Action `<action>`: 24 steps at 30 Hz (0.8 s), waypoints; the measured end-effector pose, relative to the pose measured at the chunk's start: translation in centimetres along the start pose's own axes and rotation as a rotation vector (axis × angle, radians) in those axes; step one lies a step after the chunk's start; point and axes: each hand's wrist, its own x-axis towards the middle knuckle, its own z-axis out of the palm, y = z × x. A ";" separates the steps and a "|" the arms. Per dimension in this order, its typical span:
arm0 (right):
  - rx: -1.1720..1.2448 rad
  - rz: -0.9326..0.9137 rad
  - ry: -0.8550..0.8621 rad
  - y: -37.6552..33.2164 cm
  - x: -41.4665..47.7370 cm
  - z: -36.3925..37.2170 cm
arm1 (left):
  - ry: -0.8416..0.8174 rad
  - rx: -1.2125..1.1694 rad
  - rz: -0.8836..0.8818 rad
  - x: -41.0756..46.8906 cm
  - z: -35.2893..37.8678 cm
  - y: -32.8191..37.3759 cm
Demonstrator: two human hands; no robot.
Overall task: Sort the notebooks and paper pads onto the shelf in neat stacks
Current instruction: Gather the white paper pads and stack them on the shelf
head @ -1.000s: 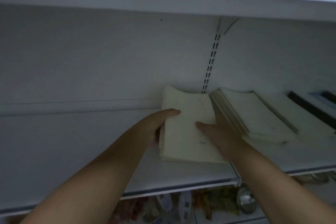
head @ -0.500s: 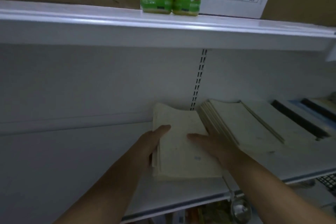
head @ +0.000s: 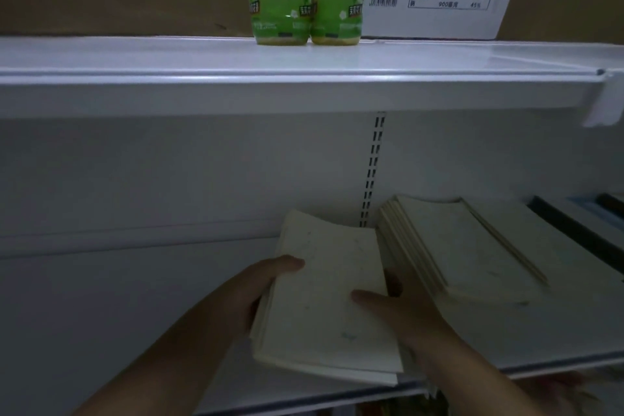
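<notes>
A pale stack of paper pads [head: 324,297] lies near the front edge of a white shelf [head: 135,297], its far end curling upward. My left grip [head: 260,284] clasps its left side, thumb on top, fingers tucked beneath. My right grip [head: 398,311] clasps the right side, thumb on top, fingers hidden against a slumped, fanned neighbouring stack [head: 449,246]. Holding both sides probably lets me square the pads and keep them separate. Whether the stack rests fully down, I cannot tell.
</notes>
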 end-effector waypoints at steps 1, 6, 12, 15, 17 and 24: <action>0.003 0.014 -0.022 0.0 0.0 -0.4 | 0.015 -0.006 0.008 -0.1 0.2 -0.1; -0.061 0.047 -0.003 0.6 1.7 -1.2 | 0.150 -0.027 0.253 0.1 0.6 -1.8; 0.075 0.084 -0.083 1.1 3.4 0.6 | 0.251 -0.122 0.571 -2.5 0.2 -4.0; 0.218 0.087 -0.284 -0.4 2.9 1.2 | 0.267 -0.118 0.676 -3.8 0.0 -3.7; 0.252 -0.036 -0.401 -2.1 2.6 1.4 | 0.290 -0.081 0.758 -4.6 -0.2 -3.4; 0.284 -0.358 -0.276 -4.4 3.4 1.9 | 0.241 0.212 0.919 -5.4 -1.4 -0.3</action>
